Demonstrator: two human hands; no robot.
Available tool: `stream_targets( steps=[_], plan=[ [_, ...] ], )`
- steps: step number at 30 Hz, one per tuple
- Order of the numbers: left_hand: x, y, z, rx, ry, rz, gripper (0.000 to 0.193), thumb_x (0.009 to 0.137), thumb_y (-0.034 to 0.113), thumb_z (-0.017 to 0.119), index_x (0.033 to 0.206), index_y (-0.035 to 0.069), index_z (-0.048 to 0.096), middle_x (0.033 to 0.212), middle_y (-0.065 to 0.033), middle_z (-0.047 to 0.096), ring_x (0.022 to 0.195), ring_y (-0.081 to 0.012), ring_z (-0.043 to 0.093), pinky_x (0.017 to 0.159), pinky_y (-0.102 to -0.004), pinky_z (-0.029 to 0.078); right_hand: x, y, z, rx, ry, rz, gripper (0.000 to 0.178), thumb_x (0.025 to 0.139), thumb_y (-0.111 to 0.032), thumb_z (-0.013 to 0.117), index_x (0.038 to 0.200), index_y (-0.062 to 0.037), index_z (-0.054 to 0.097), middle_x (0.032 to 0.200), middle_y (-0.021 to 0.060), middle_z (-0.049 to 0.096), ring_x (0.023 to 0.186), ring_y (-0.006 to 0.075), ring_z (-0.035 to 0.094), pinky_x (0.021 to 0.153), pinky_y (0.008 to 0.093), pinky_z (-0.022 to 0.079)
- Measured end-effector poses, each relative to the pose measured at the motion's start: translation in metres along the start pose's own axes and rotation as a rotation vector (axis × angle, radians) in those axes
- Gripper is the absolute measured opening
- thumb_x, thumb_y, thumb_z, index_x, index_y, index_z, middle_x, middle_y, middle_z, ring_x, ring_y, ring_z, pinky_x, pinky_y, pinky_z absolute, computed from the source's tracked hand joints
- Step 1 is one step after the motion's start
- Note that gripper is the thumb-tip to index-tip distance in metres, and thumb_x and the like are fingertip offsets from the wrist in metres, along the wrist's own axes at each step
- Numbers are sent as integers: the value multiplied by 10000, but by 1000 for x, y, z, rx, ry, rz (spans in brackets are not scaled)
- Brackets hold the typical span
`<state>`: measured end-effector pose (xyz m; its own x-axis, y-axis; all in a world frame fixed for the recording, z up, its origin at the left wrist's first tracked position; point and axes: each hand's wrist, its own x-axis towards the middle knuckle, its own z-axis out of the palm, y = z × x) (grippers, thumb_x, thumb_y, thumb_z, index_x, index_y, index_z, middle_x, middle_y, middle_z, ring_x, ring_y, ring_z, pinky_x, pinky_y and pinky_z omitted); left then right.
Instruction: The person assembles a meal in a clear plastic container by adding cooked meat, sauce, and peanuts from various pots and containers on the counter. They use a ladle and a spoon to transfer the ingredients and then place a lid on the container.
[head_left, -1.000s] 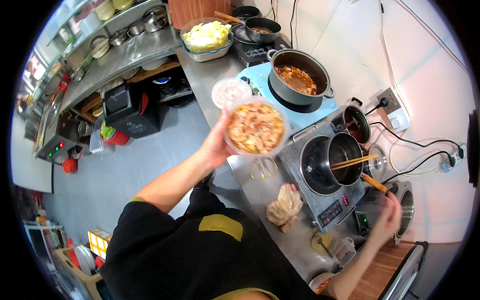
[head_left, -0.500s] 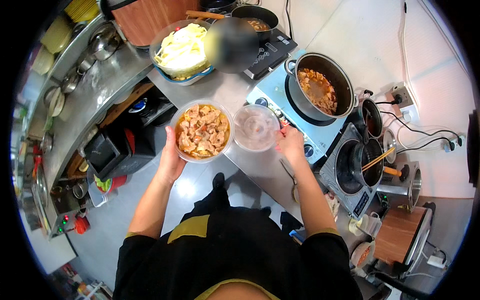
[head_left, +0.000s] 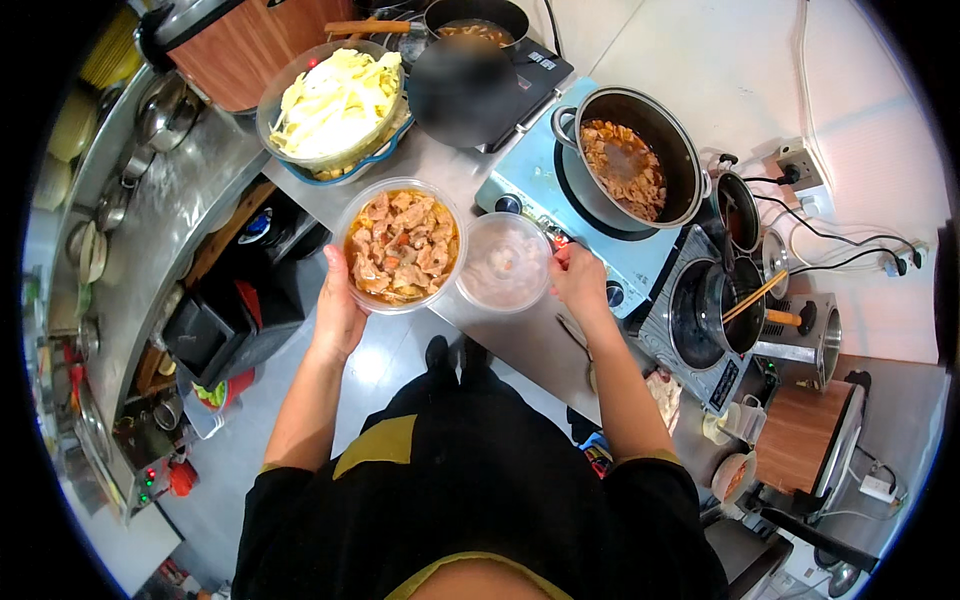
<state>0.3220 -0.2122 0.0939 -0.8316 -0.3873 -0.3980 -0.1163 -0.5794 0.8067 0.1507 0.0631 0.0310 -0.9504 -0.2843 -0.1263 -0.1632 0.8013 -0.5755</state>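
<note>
My left hand [head_left: 342,312] is wrapped around the side of a round clear plastic container [head_left: 402,305]. Chunks of cooked meat in brown broth [head_left: 405,245] fill it. Just to its right is a round clear plastic lid [head_left: 506,262], pinched at its right edge by my right hand [head_left: 580,285]. The lid is held over the counter edge, close beside the container's rim. Past my right hand, a deep pot [head_left: 640,165] of meat in reddish broth stands on a light-blue burner [head_left: 520,188].
A bowl of sliced pale vegetables [head_left: 335,105] is at the far left of the counter [head_left: 500,335]. Behind it sits a black induction cooker [head_left: 535,85] with a pan [head_left: 476,25]. A small pot with chopsticks [head_left: 735,305] stands at right, near wall cords [head_left: 840,255].
The view has shifted slightly, so the counter items appear a little further left. Both hands keep their holds; the container sits slightly higher in the picture. A second shoe has come into sight.
</note>
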Motion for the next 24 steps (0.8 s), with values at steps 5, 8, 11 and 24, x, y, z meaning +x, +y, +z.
stream_targets(
  steps=[5,8,11,24],
  plan=[
    [-1,1,6,28,45,17,768,904,648,294,1374,43,349,1342,-108,480,1200,-215,509,950,-353,459,2,-11,-6,-131,18,-51,165,757,-179,632,811,-23,633,767,210,655,755,374,644,711,449,511],
    [-2,1,6,13,71,31,768,903,650,293,1376,48,349,1346,-103,477,1205,-217,505,952,-362,458,1,-18,-8,-78,50,-111,149,760,-160,624,810,-19,630,813,216,650,790,371,637,720,448,509],
    [-3,1,5,-36,80,41,763,902,651,292,1380,59,345,1347,-100,477,1203,-219,507,956,-374,454,5,-33,-13,-45,105,-206,132,763,-144,627,798,-17,629,857,206,645,820,364,629,726,450,504],
    [23,37,-20,-8,81,-1,724,927,618,268,1384,60,337,1365,-110,453,1237,-237,472,1006,-401,406,38,-24,-25,-34,-332,-222,140,748,-184,655,806,-58,640,785,128,675,745,303,647,674,400,495]
  ],
)
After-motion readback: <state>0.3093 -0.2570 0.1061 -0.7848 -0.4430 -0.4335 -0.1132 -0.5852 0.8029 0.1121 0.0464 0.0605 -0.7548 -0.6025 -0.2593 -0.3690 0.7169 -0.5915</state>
